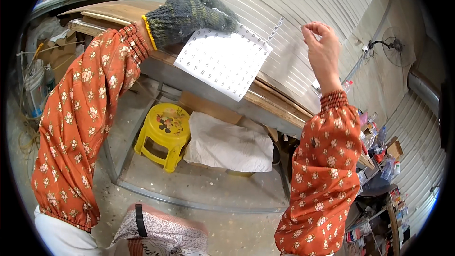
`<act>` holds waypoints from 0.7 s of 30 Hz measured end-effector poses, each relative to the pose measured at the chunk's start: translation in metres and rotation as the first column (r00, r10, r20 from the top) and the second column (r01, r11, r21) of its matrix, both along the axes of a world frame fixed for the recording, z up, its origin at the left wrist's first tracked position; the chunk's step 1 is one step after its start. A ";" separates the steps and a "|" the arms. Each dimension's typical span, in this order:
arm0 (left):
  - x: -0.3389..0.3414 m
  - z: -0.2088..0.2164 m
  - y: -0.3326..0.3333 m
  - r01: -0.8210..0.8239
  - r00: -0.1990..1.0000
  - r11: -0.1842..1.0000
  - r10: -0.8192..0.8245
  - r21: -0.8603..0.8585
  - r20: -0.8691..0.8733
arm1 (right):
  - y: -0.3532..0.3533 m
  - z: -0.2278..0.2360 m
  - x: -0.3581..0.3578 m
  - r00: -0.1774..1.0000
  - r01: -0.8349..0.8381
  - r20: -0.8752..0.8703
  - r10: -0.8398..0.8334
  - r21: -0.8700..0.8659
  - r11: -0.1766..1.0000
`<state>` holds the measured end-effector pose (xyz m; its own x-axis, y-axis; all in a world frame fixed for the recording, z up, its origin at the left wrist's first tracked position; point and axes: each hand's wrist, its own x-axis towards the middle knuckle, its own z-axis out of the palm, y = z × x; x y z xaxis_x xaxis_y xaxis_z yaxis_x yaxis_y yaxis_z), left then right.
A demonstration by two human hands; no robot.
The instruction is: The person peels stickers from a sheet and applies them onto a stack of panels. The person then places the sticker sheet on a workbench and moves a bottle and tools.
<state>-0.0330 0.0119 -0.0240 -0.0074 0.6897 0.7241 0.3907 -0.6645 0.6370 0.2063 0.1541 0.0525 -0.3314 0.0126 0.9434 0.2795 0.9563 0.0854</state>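
My left hand [196, 19], in a dark grey knitted glove with a yellow cuff edge, is closed on the upper edge of a white sheet [220, 61] printed with rows of small round marks. The sheet hangs tilted over the front edge of the workbench. My right hand [323, 50] is bare and raised above a large pale ribbed panel [284, 61]. Its thumb and fingertips are pinched together; whatever they hold is too small to make out. Between the hands, a short row of small white pieces with dark round marks [276, 29] lies on the panel.
Under the bench stand a yellow plastic stool [167, 122] and something covered by a white cloth [230, 142]. A metal frame bar [199, 205] crosses low in front. At right are a fan [395, 45] and shelving with bottles [386, 168]; buckets [35, 85] stand at left.
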 end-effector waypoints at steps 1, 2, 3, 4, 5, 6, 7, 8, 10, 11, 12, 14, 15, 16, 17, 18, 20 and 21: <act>0.000 0.000 0.000 0.032 0.999 0.999 -0.032 -0.010 0.026 | -0.003 0.002 -0.004 0.999 0.031 0.035 -0.030 -0.030 0.999; 0.001 0.000 0.001 0.068 0.996 0.998 -0.067 -0.018 0.053 | -0.003 0.003 -0.006 0.996 0.066 0.072 -0.062 -0.059 0.996; 0.004 0.002 -0.005 0.057 0.997 0.998 -0.056 -0.021 0.046 | -0.002 0.005 -0.009 0.995 0.072 0.068 -0.067 -0.070 0.995; 0.008 0.004 -0.011 -0.018 1.000 1.000 0.018 -0.005 -0.001 | 0.000 0.008 -0.010 0.996 0.062 0.061 -0.058 -0.072 0.995; 0.011 0.006 -0.015 -0.091 0.995 0.996 0.092 0.014 -0.048 | 0.003 0.009 -0.011 0.998 0.024 0.060 -0.018 -0.107 0.994; 0.011 0.006 -0.014 -0.089 0.995 0.996 0.090 0.015 -0.048 | 0.004 0.010 -0.012 0.998 -0.004 0.063 0.013 -0.139 0.990; 0.010 0.005 -0.013 -0.084 0.995 0.996 0.085 0.017 -0.053 | 0.004 0.010 -0.012 0.998 -0.003 0.063 0.012 -0.138 0.990; 0.009 0.005 -0.013 -0.080 0.995 0.997 0.081 0.020 -0.058 | 0.004 0.011 -0.013 0.998 0.004 0.062 0.005 -0.150 0.989; 0.009 0.005 -0.011 -0.074 0.996 0.997 0.074 0.010 -0.058 | 0.004 0.013 -0.012 0.998 0.014 0.061 -0.004 -0.166 0.986; 0.009 0.005 -0.010 -0.070 0.996 0.998 0.070 0.000 -0.058 | 0.004 0.015 -0.012 0.997 0.015 0.077 0.000 -0.192 0.981; 0.010 0.005 -0.009 -0.068 0.996 0.998 0.068 -0.001 -0.060 | 0.005 0.016 -0.011 0.996 0.016 0.092 0.004 -0.218 0.976; 0.012 0.004 -0.008 -0.004 1.000 1.000 0.004 -0.017 0.018 | 0.006 0.016 -0.010 0.996 0.032 0.088 -0.015 -0.200 0.979; 0.012 0.005 -0.009 -0.005 1.000 1.000 0.005 -0.018 0.016 | 0.005 0.017 -0.010 0.996 0.044 0.084 -0.029 -0.181 0.983; 0.012 0.007 -0.009 -0.006 1.000 1.000 0.006 -0.024 0.011 | 0.004 0.017 -0.009 0.996 0.044 0.082 -0.029 -0.182 0.982; 0.012 0.007 -0.010 -0.006 1.000 1.000 0.006 -0.031 0.006 | 0.003 0.017 -0.009 0.996 0.046 0.089 -0.031 -0.173 0.984; 0.011 0.007 -0.010 -0.007 1.000 0.999 0.007 -0.031 0.004 | 0.001 0.018 -0.010 0.995 0.048 0.096 -0.032 -0.165 0.985; 0.010 0.008 -0.012 -0.042 0.999 0.999 0.042 -0.007 -0.026 | -0.004 0.018 -0.011 0.995 0.042 0.098 -0.024 -0.181 0.983; 0.010 0.008 -0.011 -0.037 0.999 0.999 0.037 -0.010 -0.028 | -0.005 0.018 -0.010 0.994 0.044 0.104 -0.024 -0.199 0.979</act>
